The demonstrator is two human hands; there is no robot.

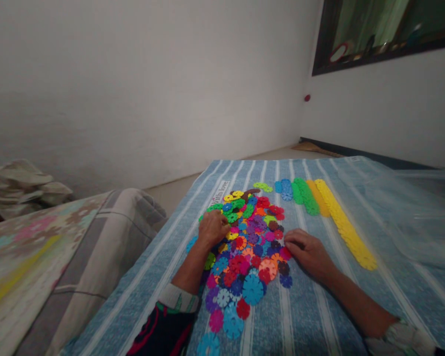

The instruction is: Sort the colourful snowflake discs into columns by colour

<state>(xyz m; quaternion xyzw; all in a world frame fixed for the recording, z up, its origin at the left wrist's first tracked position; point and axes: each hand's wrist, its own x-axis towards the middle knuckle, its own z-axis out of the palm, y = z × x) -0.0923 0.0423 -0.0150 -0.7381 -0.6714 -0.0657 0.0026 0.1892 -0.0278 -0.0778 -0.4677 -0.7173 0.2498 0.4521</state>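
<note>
Nearest to the camera, at the bottom edge: a sky-blue notched disc (208,344), at the end of the mixed pile of snowflake discs (241,264) on the striped blue cloth (307,321). Over the pile's left side, the left hand (213,228), with fingers bent downward; cannot tell whether gripping a disc. At the right edge, the right hand (307,251), with thumb and fingertips close together beside a magenta disc (286,253); holding or not, cannot tell.

For picking well, probably better to lift discs singly by the rim, without pushing neighbours, and to keep the right forearm (359,299) away from the overlapping yellow row (346,227), perhaps easily disturbed.

Readable on the cloth: the print "With love" (222,190). At the far edge, a small white tag (355,159), too small for reading. No brand readable.
</note>
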